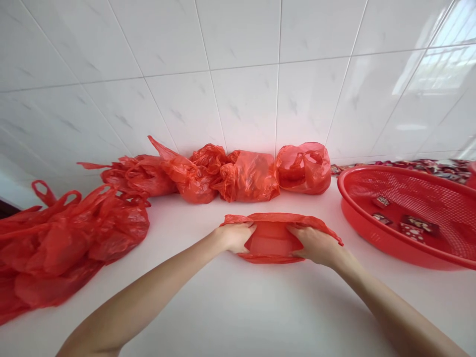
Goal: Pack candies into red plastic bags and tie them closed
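Note:
A red plastic bag (275,240) lies in front of me on the white surface, its mouth spread wide toward me. My left hand (238,238) grips the bag's left side, fingertips inside the opening. On the opposite side, my right hand (316,244) holds the bag's right edge in the same way, and some of its fingers are hidden by the plastic. Through the mouth I see only red plastic; the deeper inside is hard to make out.
Several filled red bags (256,176) line the tiled wall (245,109). A heap of red bags (74,243) sits at left. At right, a red perforated basket (401,253) contains several small patterned packets (412,232); more packets (420,167) lie behind it.

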Action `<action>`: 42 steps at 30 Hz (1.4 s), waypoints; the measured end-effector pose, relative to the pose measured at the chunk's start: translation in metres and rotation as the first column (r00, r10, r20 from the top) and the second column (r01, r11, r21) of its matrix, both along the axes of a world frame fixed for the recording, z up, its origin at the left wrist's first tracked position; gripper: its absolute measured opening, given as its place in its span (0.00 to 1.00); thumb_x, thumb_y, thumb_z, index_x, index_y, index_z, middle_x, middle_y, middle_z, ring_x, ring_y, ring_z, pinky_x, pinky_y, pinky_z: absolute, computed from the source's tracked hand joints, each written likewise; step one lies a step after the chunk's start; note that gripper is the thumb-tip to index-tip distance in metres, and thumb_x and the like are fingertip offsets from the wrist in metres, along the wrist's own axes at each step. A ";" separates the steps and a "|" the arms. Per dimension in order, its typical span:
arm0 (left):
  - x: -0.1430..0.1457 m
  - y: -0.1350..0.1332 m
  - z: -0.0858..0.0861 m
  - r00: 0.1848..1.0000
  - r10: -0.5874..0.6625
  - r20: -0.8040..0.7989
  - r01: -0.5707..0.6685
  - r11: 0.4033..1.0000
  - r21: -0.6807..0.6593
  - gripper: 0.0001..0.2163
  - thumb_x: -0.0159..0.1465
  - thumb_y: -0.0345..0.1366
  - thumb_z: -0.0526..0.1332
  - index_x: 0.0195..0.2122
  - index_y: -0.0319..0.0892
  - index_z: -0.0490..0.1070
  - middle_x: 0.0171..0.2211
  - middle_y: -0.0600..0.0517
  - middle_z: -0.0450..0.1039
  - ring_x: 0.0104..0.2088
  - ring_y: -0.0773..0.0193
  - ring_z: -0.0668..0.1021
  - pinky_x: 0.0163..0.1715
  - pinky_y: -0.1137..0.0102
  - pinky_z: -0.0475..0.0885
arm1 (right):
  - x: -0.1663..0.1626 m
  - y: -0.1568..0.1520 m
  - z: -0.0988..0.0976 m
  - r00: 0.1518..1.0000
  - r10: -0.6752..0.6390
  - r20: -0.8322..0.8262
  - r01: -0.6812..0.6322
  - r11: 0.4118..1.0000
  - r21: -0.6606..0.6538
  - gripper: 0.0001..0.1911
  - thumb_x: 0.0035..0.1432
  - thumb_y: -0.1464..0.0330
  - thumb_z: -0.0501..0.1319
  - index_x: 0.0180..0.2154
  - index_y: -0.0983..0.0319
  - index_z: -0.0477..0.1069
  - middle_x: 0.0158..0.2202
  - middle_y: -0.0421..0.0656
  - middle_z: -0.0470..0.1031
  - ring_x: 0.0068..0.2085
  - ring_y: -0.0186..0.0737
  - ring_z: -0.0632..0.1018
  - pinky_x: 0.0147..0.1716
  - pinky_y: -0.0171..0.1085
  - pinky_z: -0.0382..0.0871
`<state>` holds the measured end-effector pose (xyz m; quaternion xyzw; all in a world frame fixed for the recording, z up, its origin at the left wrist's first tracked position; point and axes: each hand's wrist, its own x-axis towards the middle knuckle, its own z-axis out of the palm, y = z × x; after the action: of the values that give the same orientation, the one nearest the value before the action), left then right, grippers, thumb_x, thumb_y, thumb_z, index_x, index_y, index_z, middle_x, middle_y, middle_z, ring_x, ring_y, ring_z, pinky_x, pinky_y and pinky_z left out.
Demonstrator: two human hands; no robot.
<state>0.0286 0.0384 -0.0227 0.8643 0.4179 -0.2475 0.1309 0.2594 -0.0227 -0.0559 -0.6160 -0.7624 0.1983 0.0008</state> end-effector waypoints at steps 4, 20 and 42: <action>-0.001 -0.004 0.000 0.998 -0.008 0.067 0.009 1.000 -0.020 0.37 0.55 0.35 0.67 0.66 0.38 0.59 0.67 0.39 0.62 0.63 0.46 0.71 0.58 0.61 0.72 | 0.003 0.003 -0.003 0.999 -0.015 -0.034 0.014 1.000 -0.028 0.24 0.54 0.67 0.67 0.53 0.63 0.71 0.51 0.54 0.78 0.52 0.57 0.78 0.45 0.44 0.72; 0.006 -0.021 0.004 0.999 0.011 0.039 -0.014 0.998 0.064 0.24 0.65 0.38 0.61 0.61 0.36 0.66 0.63 0.35 0.68 0.61 0.43 0.73 0.57 0.58 0.71 | -0.018 -0.010 0.003 0.991 0.117 0.066 -0.126 0.979 0.161 0.15 0.63 0.68 0.63 0.51 0.65 0.71 0.50 0.54 0.79 0.48 0.54 0.81 0.41 0.42 0.73; -0.011 -0.014 -0.010 0.999 0.022 0.035 -0.023 0.999 0.027 0.37 0.63 0.38 0.64 0.70 0.34 0.52 0.70 0.32 0.52 0.68 0.45 0.63 0.62 0.60 0.67 | 0.002 0.006 0.000 0.999 0.040 -0.018 -0.041 0.998 -0.051 0.31 0.58 0.61 0.64 0.63 0.57 0.65 0.63 0.53 0.70 0.61 0.60 0.72 0.51 0.49 0.71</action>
<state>0.0181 0.0248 -0.0324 0.8654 0.4286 -0.2251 0.1291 0.2616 -0.0163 -0.0556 -0.5987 -0.7693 0.2228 -0.0125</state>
